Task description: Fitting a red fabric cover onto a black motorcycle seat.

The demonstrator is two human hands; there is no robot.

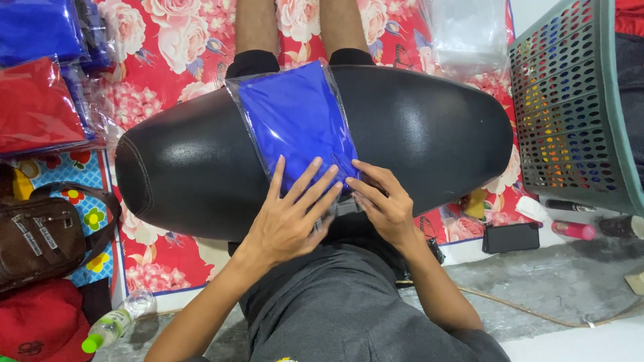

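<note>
Blue cloth in its clear bag [295,121]: keep your flat, open left hand [290,218] pinning it while your right hand [382,204], fingers curled, presses the near flap down along the black seat [429,127]

Long black vinyl seat cushion [416,127] under both hands, clear-bagged blue garment [295,121] lying across its middle (just beyond the fingertips), floral red mat [181,40] beneath.

Bare left hand [290,218], bare right hand [382,204], forearms uncovered (no sleeves visible). Dark grey shirt [335,308], small yellow-green print at bottom edge. Black shorts [251,64].
</note>
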